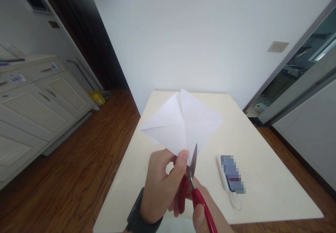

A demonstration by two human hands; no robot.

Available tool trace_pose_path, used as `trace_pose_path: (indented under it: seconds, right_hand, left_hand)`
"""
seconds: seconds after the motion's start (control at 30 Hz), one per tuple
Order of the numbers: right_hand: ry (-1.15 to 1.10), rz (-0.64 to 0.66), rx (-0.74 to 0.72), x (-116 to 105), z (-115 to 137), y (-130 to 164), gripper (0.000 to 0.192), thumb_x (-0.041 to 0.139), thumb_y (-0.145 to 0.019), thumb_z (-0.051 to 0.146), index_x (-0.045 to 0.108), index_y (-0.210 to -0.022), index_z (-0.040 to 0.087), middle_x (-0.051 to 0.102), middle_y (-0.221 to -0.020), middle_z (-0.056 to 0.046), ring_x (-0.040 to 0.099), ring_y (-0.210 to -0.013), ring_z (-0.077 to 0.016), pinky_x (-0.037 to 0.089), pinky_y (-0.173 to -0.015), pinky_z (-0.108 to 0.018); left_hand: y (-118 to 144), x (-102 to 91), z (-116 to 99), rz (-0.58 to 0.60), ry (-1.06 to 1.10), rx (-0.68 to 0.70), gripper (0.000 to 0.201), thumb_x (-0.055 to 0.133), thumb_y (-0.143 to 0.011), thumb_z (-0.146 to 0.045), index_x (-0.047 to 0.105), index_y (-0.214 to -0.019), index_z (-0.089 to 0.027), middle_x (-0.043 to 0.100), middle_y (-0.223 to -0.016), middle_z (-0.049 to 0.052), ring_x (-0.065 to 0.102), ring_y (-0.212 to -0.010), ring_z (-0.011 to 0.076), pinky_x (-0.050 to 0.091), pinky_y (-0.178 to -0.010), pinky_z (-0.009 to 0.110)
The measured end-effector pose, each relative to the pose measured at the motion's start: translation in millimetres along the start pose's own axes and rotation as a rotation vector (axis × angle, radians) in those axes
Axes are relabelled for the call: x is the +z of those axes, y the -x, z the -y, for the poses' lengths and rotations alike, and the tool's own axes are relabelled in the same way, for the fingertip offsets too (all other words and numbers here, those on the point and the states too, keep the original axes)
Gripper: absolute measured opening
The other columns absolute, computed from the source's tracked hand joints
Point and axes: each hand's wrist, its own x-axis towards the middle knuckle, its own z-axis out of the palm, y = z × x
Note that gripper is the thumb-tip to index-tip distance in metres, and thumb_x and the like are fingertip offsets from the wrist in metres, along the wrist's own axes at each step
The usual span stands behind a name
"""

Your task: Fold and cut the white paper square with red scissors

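Note:
A folded white sheet of paper (181, 122) is held up above the cream table (262, 177), its point pinched at the bottom by my left hand (162, 184). A dark watch band sits on that wrist. My right hand (203, 208) grips red-handled scissors (193, 184), whose blades point upward and meet the lower tip of the paper just right of my left thumb. Much of my right hand is hidden behind the left one and the scissor handles.
A phone-like device (231, 175) with a white cord loop lies on the table to the right of my hands. White cabinets (34, 103) stand at the left on the wooden floor (78, 170). A white wall rises behind the table, and a glass door frame is at right.

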Motion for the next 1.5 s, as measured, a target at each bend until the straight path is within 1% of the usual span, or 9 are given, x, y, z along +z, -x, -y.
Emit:
trace_pose_path:
  seconds: [0.1,0.3,0.5,0.67,0.83,1.07,1.2,1.37,1.5]
  right_hand:
    - [0.011,0.079,-0.053,0,-1,1,0.056,0.026,-0.089,0.067,0.051,-0.106,0.020,0.067,-0.082,-0.007,0.061,-0.064,-0.0184,0.048,-0.057,-0.027]
    - [0.055,0.052,-0.041,2,5,1,0.059,0.025,-0.089,0.068,0.052,-0.107,0.019,0.067,-0.081,-0.007,0.061,-0.064,-0.0183,0.048,-0.058,-0.026]
    - [0.089,0.011,0.047,2,19,3,0.055,0.028,-0.090,0.065,0.055,-0.106,0.019,0.069,-0.085,-0.007,0.064,-0.070,-0.0190,0.050,-0.065,-0.026]
    - [0.083,0.019,-0.071,3,14,1,0.050,0.030,-0.092,0.060,0.053,-0.108,0.019,0.067,-0.082,-0.007,0.064,-0.066,-0.0181,0.050,-0.059,-0.024]
    - [0.086,0.025,-0.092,3,15,0,0.044,0.029,-0.094,0.057,0.053,-0.107,0.023,0.068,-0.082,-0.006,0.065,-0.066,-0.0182,0.050,-0.060,-0.024]
    - [0.089,-0.012,-0.033,5,21,4,0.041,0.030,-0.093,0.058,0.055,-0.103,0.027,0.067,-0.078,-0.003,0.063,-0.063,-0.0168,0.048,-0.057,-0.022]
    - [0.077,-0.022,0.010,8,21,7,0.044,0.028,-0.094,0.057,0.056,-0.103,0.026,0.068,-0.078,-0.003,0.063,-0.064,-0.0162,0.048,-0.059,-0.022]
    - [0.101,-0.018,0.019,7,23,6,0.046,0.025,-0.095,0.056,0.056,-0.104,0.024,0.068,-0.078,-0.004,0.063,-0.065,-0.0158,0.047,-0.060,-0.022]
    - [0.134,-0.023,0.015,7,23,6,0.048,0.025,-0.094,0.058,0.057,-0.099,0.022,0.067,-0.076,-0.004,0.062,-0.063,-0.0154,0.046,-0.058,-0.022]
  left_hand:
    - [0,-0.3,1,0.003,-0.040,0.027,0.042,0.047,-0.084,-0.029,0.040,-0.043,-0.021,0.043,-0.034,-0.002,0.050,-0.039,0.0132,0.032,-0.032,0.021]
    - [0,-2.4,2,0.000,-0.099,0.082,0.042,0.047,-0.084,-0.028,0.039,-0.043,-0.021,0.043,-0.034,-0.003,0.050,-0.039,0.0130,0.034,-0.033,0.021]
    - [0,-3.0,2,-0.023,-0.124,0.128,0.043,0.047,-0.083,-0.026,0.038,-0.041,-0.022,0.045,-0.034,-0.002,0.052,-0.041,0.0137,0.035,-0.034,0.021]
    - [-1,-3.9,1,-0.003,-0.108,0.145,0.043,0.047,-0.083,-0.024,0.039,-0.041,-0.021,0.046,-0.034,-0.002,0.052,-0.041,0.0136,0.036,-0.035,0.021]
    - [0,-5.7,-1,0.019,-0.097,0.146,0.044,0.046,-0.083,-0.023,0.039,-0.041,-0.021,0.046,-0.034,-0.002,0.052,-0.040,0.0131,0.035,-0.034,0.021]
    - [1,-5.8,-3,0.041,-0.095,0.124,0.046,0.046,-0.085,-0.026,0.037,-0.040,-0.021,0.046,-0.034,-0.002,0.051,-0.037,0.0123,0.032,-0.031,0.020]
    - [1,-6.0,-2,0.053,-0.101,0.104,0.046,0.045,-0.086,-0.027,0.037,-0.040,-0.021,0.045,-0.033,-0.002,0.051,-0.037,0.0126,0.031,-0.030,0.020]
    - [2,-6.2,-3,0.056,-0.110,0.092,0.046,0.045,-0.086,-0.029,0.037,-0.041,-0.022,0.045,-0.034,-0.001,0.052,-0.039,0.0130,0.032,-0.031,0.020]
    - [2,-6.5,-2,0.062,-0.108,0.086,0.047,0.045,-0.086,-0.029,0.036,-0.040,-0.022,0.043,-0.032,-0.002,0.052,-0.038,0.0130,0.031,-0.030,0.020]
